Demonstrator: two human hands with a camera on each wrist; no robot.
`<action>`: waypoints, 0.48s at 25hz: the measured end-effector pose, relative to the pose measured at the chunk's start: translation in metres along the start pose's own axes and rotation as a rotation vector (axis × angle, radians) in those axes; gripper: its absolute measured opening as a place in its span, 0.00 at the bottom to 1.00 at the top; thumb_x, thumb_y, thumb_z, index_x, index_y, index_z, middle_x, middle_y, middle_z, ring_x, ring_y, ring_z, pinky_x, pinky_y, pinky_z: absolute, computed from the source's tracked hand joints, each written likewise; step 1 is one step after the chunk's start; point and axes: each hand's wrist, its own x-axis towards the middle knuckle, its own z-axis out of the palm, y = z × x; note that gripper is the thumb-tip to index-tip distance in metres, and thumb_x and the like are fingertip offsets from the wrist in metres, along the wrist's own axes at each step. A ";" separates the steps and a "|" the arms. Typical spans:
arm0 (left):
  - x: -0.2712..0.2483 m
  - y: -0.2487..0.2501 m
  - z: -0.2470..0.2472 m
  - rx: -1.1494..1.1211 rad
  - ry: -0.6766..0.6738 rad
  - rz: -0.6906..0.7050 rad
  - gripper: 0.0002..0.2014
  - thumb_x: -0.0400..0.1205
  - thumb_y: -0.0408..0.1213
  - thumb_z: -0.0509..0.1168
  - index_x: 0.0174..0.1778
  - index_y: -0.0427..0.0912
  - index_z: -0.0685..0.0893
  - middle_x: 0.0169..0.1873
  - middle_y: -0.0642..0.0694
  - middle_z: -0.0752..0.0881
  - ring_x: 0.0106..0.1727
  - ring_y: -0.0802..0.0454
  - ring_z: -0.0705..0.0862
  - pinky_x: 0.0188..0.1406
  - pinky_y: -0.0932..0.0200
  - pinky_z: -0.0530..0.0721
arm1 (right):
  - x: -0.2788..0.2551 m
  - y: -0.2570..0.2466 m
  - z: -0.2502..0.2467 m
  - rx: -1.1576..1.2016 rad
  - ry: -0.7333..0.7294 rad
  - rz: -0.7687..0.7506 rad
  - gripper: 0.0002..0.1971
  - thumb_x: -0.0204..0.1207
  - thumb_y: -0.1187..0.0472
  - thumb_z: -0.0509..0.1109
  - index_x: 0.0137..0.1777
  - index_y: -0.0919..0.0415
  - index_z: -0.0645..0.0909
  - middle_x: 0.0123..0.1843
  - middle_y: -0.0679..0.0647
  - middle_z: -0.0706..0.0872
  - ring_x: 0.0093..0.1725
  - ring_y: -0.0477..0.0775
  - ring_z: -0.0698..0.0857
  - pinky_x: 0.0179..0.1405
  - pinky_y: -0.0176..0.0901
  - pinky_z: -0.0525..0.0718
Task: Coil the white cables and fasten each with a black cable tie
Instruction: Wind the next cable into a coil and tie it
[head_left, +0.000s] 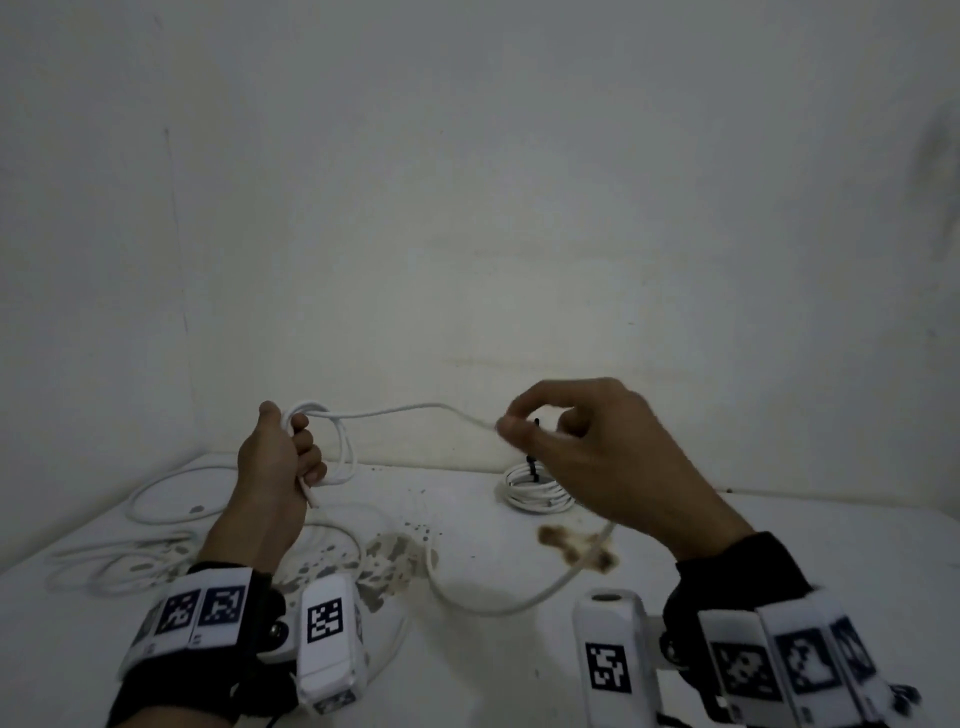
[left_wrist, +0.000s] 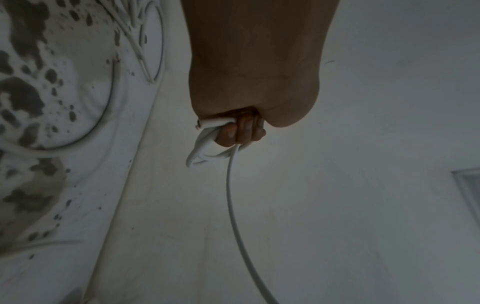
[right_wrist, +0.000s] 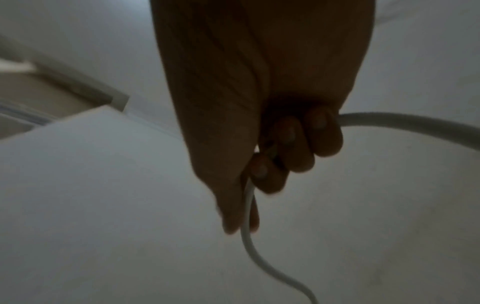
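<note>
White cable (head_left: 410, 409) runs like a bridge from one hand to the other, up in the air above the table (head_left: 727, 551). The left hand (head_left: 278, 457) is curled tight around a few small loops (head_left: 343, 452) of it, and one cable end (head_left: 311, 496) pokes out under the fist. The right hand (head_left: 582, 441) pinches the same cable between thumb and fingers, with the other fingers curled in. So the cable's long line goes sideways, from the left hand across to the right hand.

Past the right hand, the loose part (head_left: 498, 605) drops down under the wrist and lies in a big bend on the table, near the person.

I think the next loop has to travel from the right hand over to the left hand, so the right hand should swing toward the left fist, which is closer to the loops.

Just behind and below the right hand sits a finished coil (head_left: 537, 491) with a black cable tie (head_left: 531, 464) on it. More loose cables (head_left: 156, 519) lie below and outside the left hand.
</note>
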 end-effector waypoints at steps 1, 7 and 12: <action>-0.001 0.001 0.001 -0.012 -0.006 -0.006 0.23 0.91 0.53 0.47 0.33 0.46 0.70 0.12 0.56 0.63 0.12 0.59 0.58 0.12 0.70 0.56 | -0.004 -0.008 -0.001 0.027 -0.179 -0.005 0.08 0.79 0.45 0.73 0.44 0.46 0.88 0.17 0.46 0.74 0.18 0.43 0.68 0.25 0.35 0.69; -0.010 0.007 0.011 -0.141 -0.122 -0.063 0.24 0.91 0.55 0.45 0.34 0.46 0.70 0.14 0.56 0.63 0.13 0.59 0.58 0.12 0.67 0.59 | -0.013 -0.022 0.025 -0.223 -0.595 -0.116 0.09 0.79 0.49 0.74 0.56 0.47 0.90 0.24 0.39 0.78 0.27 0.32 0.80 0.33 0.24 0.73; -0.021 0.015 0.026 -0.347 -0.253 -0.108 0.24 0.91 0.55 0.44 0.33 0.46 0.70 0.16 0.56 0.62 0.14 0.59 0.58 0.14 0.67 0.59 | -0.012 -0.013 0.053 -0.199 -0.659 -0.071 0.08 0.80 0.53 0.73 0.55 0.51 0.90 0.32 0.39 0.80 0.36 0.41 0.82 0.48 0.42 0.87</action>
